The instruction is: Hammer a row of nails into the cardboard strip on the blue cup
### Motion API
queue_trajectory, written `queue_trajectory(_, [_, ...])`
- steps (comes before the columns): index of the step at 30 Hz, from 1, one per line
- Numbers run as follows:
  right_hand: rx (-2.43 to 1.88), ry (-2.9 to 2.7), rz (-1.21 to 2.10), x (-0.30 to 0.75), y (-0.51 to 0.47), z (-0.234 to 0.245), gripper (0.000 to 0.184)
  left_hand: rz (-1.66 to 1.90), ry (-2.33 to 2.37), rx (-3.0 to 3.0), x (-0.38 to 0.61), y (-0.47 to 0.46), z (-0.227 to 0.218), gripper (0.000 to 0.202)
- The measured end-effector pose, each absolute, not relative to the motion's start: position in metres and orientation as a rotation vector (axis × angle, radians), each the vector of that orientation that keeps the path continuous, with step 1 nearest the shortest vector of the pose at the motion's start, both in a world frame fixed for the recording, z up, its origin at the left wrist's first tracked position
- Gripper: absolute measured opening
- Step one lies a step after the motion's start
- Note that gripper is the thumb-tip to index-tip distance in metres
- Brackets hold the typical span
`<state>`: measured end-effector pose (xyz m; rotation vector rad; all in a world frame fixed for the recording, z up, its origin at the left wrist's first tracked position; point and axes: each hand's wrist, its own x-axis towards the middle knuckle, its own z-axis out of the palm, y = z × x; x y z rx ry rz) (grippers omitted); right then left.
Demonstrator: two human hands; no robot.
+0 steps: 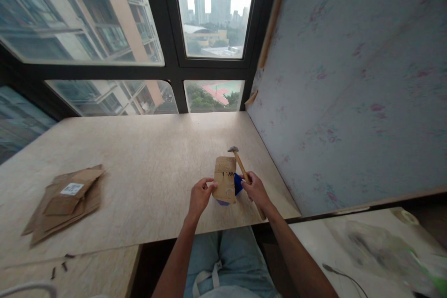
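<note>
My right hand [255,189] is closed around the wooden handle of a small hammer [242,167], its metal head tilted up and away from me. At the left edge of a tan cardboard piece [225,187], my left hand [201,196] pinches with thumb and forefinger. A row of small dark marks or points runs across the cardboard's middle; their kind is too small to make out. A blue object [238,184] shows at the cardboard's right side, partly hidden by the cardboard and my right hand. A bluish-purple patch also peeks out below the cardboard.
Folded brown paper packages [66,205] with a white label lie at the left of the pale tabletop [146,172]. Several small dark pieces [64,266] lie at the lower left. A floral-patterned panel [349,93] bounds the right side, and windows stand behind. A cable [340,272] lies at the lower right.
</note>
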<state>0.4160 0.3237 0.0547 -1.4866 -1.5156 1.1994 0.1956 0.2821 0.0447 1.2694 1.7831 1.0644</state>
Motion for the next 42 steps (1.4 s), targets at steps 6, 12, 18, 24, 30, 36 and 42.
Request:
queue_trajectory(6, [-1.437,-1.501,1.261,0.410,0.337,0.052,0.020,1.098,1.756,1.310,0.198,0.285,0.041,0.042])
queue_trajectory(12, [-1.393,-1.469,1.317,0.409,0.357,0.046,0.021,1.097,1.725,1.323,0.200,0.289,0.040,0.043])
queue_trajectory(18, [-1.327,-1.454,1.433,0.409,0.375,0.049,0.025,1.110,1.753,1.326,0.205,0.294,0.041,0.047])
queue_trajectory(24, [-1.293,-1.389,1.466,0.411,0.373,0.050,0.031,1.180,1.710,1.248,0.212,0.298,0.032,0.047])
queue_trajectory(30, [-1.336,-1.322,1.363,0.418,0.355,0.049,0.037,1.211,1.597,1.189,0.215,0.302,0.027,0.048])
queue_trajectory(36, [-1.407,-1.296,1.263,0.420,0.331,0.050,0.033,1.196,1.609,1.123,0.214,0.307,0.028,0.058])
queue_trajectory(42, [-1.451,-1.293,1.195,0.425,0.308,0.062,0.032,1.214,1.738,1.110,0.202,0.309,0.037,0.058])
